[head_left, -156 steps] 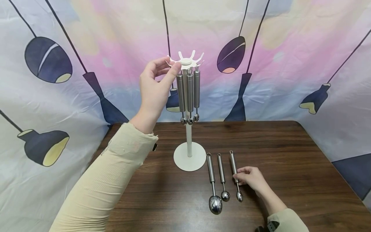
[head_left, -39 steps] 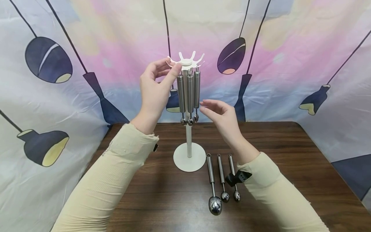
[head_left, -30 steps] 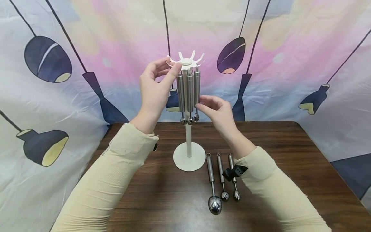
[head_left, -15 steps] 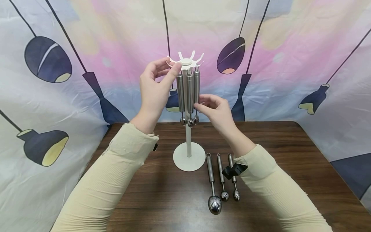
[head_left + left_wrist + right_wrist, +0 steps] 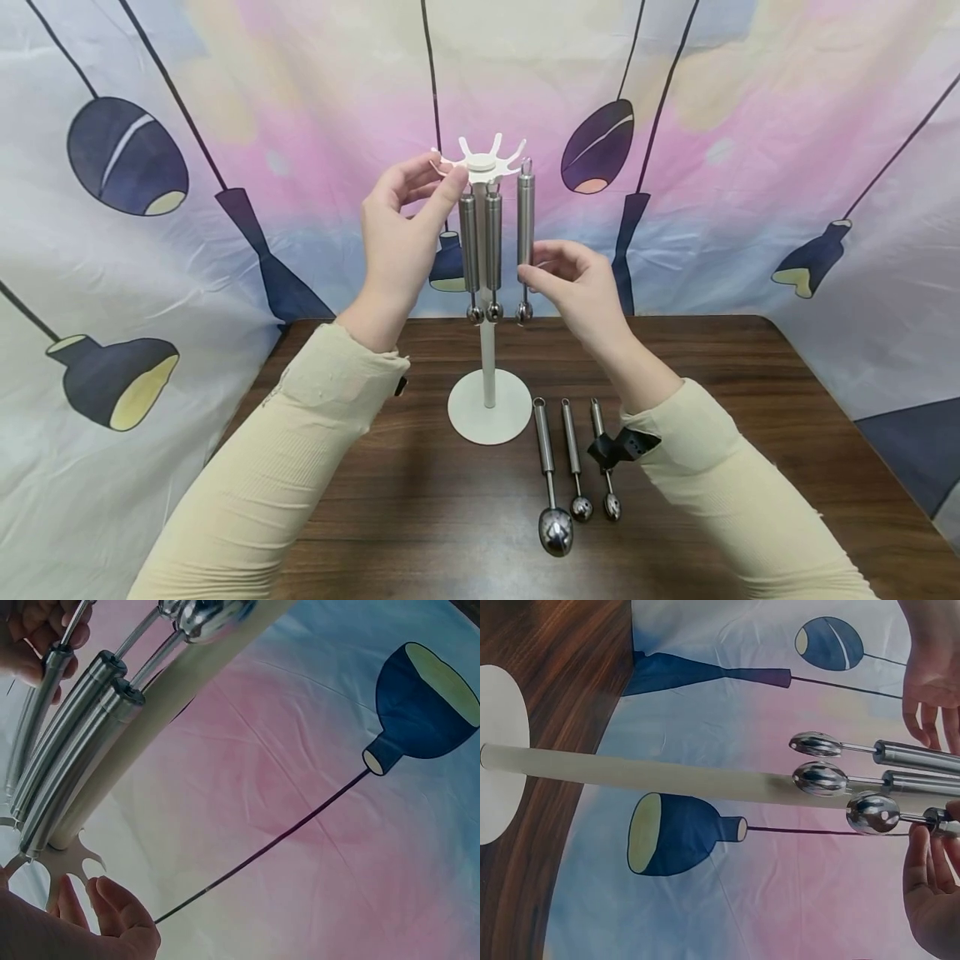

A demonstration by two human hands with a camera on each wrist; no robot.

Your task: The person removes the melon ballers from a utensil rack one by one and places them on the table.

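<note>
A white stand with a ring of curved hooks at its top stands on the table. My left hand pinches the hook ring between thumb and fingers. My right hand pinches the lower handle of a steel melon baller, which hangs upright just right of the hooks, its end loop near a hook tip. Two more melon ballers, the left one and the right one, hang from the stand. Seen from the right wrist, the held melon baller's round scoop is below the other two.
On the wooden table, right of the stand's round base, lie a large scoop and two smaller ones, the middle and the right. The right wrist's black camera overlaps the right one. A patterned cloth hangs behind.
My right hand has risen from the table tools to the stand, taken hold of the rightmost hanging melon baller and moved it right, away from the others. My left hand stays on the hook ring.
</note>
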